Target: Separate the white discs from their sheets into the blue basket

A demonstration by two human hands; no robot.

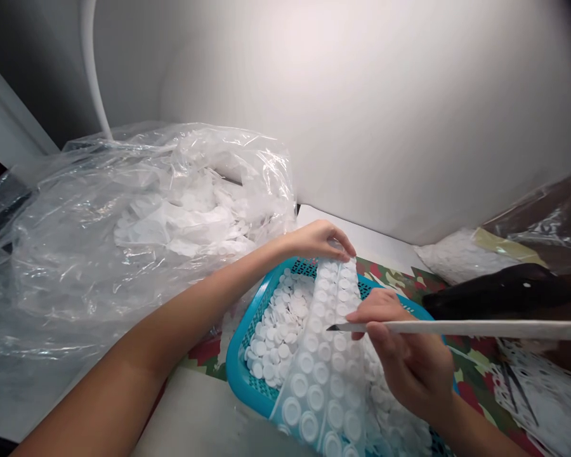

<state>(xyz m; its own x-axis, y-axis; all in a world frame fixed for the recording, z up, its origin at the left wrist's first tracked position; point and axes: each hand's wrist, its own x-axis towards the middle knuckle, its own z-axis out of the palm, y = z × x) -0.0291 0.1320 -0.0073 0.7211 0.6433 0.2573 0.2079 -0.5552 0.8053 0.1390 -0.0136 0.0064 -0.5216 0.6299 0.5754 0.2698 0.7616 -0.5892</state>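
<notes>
A white sheet (324,355) studded with round white discs lies stretched over a blue plastic basket (238,368). My left hand (316,240) pinches the sheet's far end, fingers closed on it. My right hand (404,355) is closed on a long white stick (480,328) with a pointed tip that touches the sheet near its middle. Several loose white discs (280,330) fill the basket under the sheet.
A large clear plastic bag (124,235) of white sheets fills the left. A smaller bag of white pieces (461,257) and a black object (499,292) sit at the right. Punched-out white sheet scrap (542,393) lies at the lower right on a patterned cloth (409,285).
</notes>
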